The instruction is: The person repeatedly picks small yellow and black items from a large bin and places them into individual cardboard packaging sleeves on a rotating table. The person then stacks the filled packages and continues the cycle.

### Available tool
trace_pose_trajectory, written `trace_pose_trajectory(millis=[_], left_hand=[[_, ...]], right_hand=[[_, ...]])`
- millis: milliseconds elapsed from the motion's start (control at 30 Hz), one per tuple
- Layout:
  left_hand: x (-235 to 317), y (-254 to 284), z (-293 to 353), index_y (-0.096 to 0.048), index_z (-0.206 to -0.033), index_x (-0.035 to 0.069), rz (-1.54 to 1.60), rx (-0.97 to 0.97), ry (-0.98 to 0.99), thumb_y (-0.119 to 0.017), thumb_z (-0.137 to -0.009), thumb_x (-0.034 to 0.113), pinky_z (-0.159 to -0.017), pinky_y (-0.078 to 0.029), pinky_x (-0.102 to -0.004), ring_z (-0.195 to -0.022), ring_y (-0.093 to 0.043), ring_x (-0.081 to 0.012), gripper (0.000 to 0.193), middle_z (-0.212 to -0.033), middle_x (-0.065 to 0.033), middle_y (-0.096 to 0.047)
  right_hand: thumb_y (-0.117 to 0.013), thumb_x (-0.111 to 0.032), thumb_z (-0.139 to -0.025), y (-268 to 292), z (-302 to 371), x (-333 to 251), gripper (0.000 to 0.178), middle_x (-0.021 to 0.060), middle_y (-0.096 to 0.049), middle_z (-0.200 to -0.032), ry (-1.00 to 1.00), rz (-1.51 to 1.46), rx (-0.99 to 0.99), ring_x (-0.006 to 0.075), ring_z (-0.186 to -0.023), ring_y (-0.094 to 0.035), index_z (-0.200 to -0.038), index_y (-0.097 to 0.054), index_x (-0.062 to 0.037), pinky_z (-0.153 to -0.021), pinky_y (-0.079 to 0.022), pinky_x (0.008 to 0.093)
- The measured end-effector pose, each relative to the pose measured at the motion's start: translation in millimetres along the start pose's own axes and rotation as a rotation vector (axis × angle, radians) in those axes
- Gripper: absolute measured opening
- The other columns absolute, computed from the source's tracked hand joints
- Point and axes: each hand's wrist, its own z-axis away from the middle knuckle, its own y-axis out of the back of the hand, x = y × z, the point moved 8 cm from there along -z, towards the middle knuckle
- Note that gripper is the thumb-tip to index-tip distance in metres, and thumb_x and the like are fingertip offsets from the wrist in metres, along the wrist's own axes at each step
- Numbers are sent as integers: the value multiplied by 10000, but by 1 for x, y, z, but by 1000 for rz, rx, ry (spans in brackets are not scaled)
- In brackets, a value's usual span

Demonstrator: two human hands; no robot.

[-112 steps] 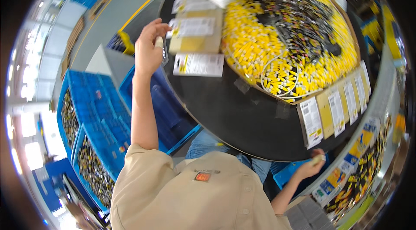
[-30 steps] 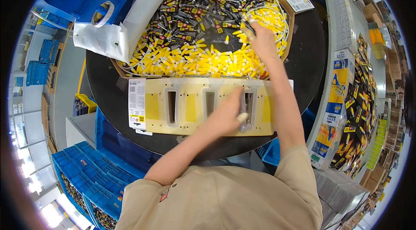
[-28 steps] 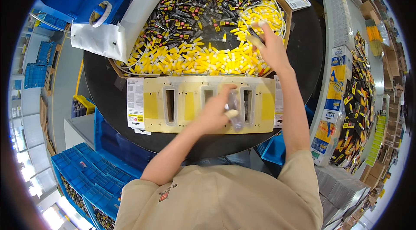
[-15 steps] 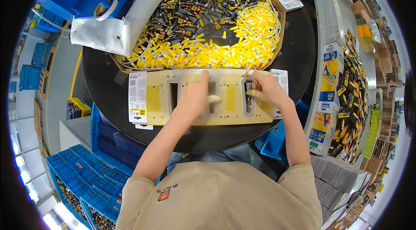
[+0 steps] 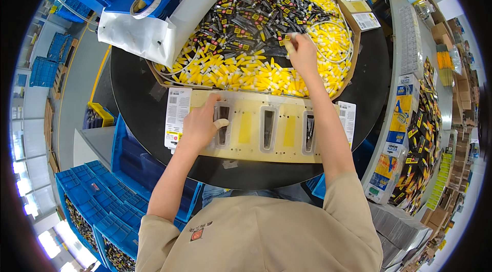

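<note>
A pale yellow board (image 5: 251,152) lies on the round black table, with three clear plastic blister trays set in it. My left hand (image 5: 199,126) rests on the board at the left blister tray (image 5: 223,127), index finger and thumb spread at its edge. The middle blister tray (image 5: 267,128) and the right blister tray (image 5: 308,131) also show dark contents. My right hand (image 5: 304,55) reaches over the bin beyond the board, its fingers drawn together at the black tubes (image 5: 246,21). What they hold, if anything, is hidden. Pale covers sit on some fingertips.
Yellow, white-tipped pieces (image 5: 246,75) ring the black tubes in the cardboard-edged bin. White printed cards (image 5: 177,113) stick out under the board's ends. A white plastic sheet (image 5: 136,36) hangs at the far left. Blue crates (image 5: 97,190) stand lower left; packaged goods (image 5: 417,139) line the right.
My right hand has left the right blister tray and moved forward over the black tubes. My left hand has shifted from the middle tray to the left one. The view has shifted slightly.
</note>
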Motion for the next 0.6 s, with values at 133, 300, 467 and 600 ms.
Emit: trace_pose_trajectory(millis=[133, 300, 467, 600], left_hand=[[-2, 12, -1, -408, -1146, 114, -102, 24, 12, -767, -722, 325, -673, -467, -453, -775, -611, -408, 594, -755, -172, -627], [-12, 18, 3, -422, -1137, 109, -18, -48, 49, -724, -776, 296, -665, -475, -424, -764, -622, -387, 506, -764, -179, -629], [7, 47, -21, -508, -1102, 79, 142, 145, -191, -578, -866, 145, -674, -481, -383, -758, -627, -352, 255, -828, -158, -647], [52, 47, -92, -538, -1079, 55, 243, 313, -380, -591, -856, 136, -718, -482, -397, -837, -635, -322, 243, -896, -146, -656]], right_hand=[[-624, -196, -842, -43, -26, 10, 186, 166, -628, -885, -85, 436, -83, 334, -833, -595, -930, -639, -34, -742, -480, 418], [-564, -129, -849, -9, -14, -27, 122, 166, -621, -911, 54, 275, -124, 356, -892, -573, -908, -601, -28, -785, -475, 425], [-561, -117, -861, 40, 63, -95, 153, 138, -607, -807, 322, -66, -538, 316, -771, -593, -989, -618, -56, -693, -473, 376], [-624, -168, -830, 22, 111, -109, 148, 122, -580, -744, 283, 41, -711, 297, -713, -579, -922, -604, -54, -658, -466, 382]])
